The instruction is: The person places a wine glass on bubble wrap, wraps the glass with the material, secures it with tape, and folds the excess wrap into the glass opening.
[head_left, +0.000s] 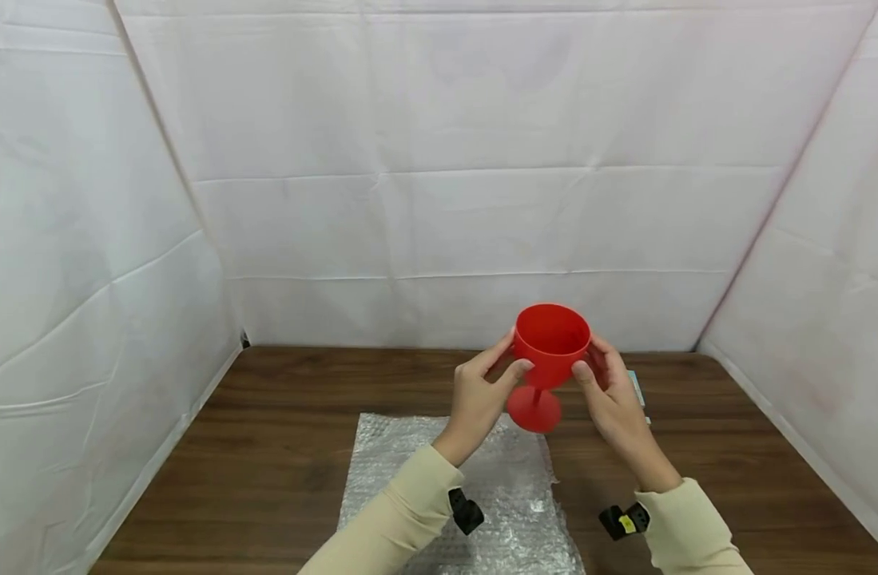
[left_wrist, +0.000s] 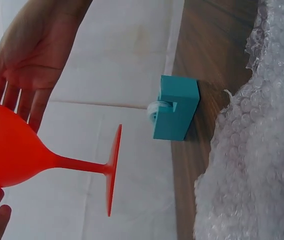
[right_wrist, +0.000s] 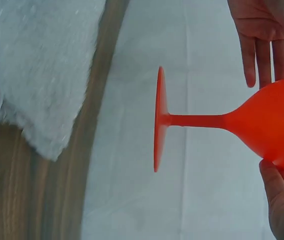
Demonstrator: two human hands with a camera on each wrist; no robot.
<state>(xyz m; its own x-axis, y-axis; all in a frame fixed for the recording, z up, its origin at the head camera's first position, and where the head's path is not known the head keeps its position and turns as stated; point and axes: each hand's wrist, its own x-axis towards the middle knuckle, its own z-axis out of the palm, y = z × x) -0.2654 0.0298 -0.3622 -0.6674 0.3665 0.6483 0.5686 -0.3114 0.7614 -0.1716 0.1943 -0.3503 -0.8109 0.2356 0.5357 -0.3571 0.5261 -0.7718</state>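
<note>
A red plastic wine goblet (head_left: 551,369) is held up above the table, its bowl tilted so the opening faces me. My left hand (head_left: 479,397) grips the bowl from the left, thumb in front and fingers around the side. On the other side, my right hand (head_left: 614,404) holds the same bowl with its thumb near the front. Stem and foot hang free below both hands, as the goblet (right_wrist: 202,121) shows in the right wrist view. Beneath lies a sheet of bubble wrap (head_left: 499,479), partly covered by the left forearm.
A teal tape dispenser (left_wrist: 178,111) with a roll of tape stands on the brown wooden table (head_left: 280,447); the right hand mostly hides it in the head view. White cloth walls (head_left: 439,224) enclose the back and both sides.
</note>
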